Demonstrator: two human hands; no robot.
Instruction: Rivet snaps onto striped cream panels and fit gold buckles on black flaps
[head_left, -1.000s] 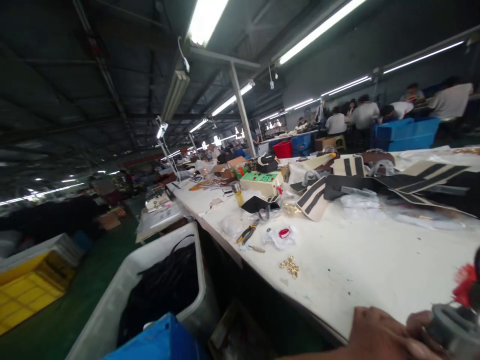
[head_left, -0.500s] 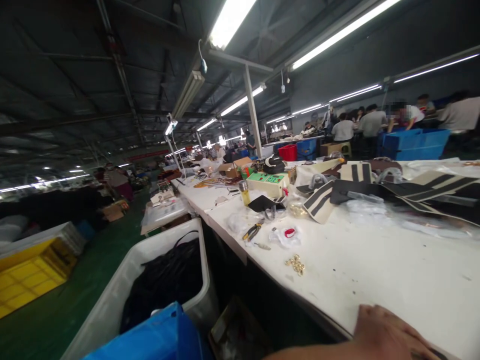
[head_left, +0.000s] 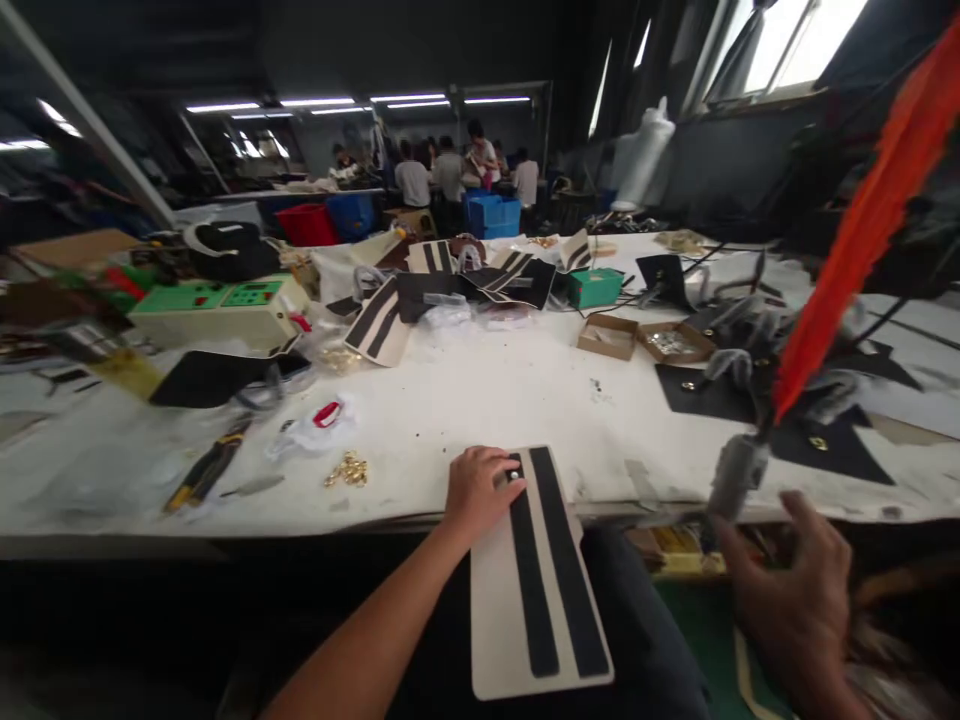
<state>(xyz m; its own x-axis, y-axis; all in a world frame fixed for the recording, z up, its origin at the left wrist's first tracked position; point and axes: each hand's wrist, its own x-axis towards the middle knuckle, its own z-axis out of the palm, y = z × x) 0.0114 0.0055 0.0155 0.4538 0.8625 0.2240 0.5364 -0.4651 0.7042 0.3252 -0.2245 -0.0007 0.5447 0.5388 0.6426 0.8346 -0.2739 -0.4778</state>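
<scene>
My left hand grips the top left of a cream panel with two black stripes. Its thumb lies near a small shiny stud on one stripe. The panel leans from the table edge down over my lap. At the right, my right hand is blurred, its thumb and fingers spread apart. Close to its thumb hangs a grey tool on a thick orange-red cord; its exact kind is too blurred to tell. A small pile of gold rings lies left of my left hand.
Pliers and a green-topped control box occupy the table's left. Two cardboard trays sit farther back, one with small metal parts. Black pieces lie to the right. People work in the background beside blue bins.
The view has swung right, from the aisle to the table in front. The striped panel under my left hand, my right hand and the hanging tool have come into view.
</scene>
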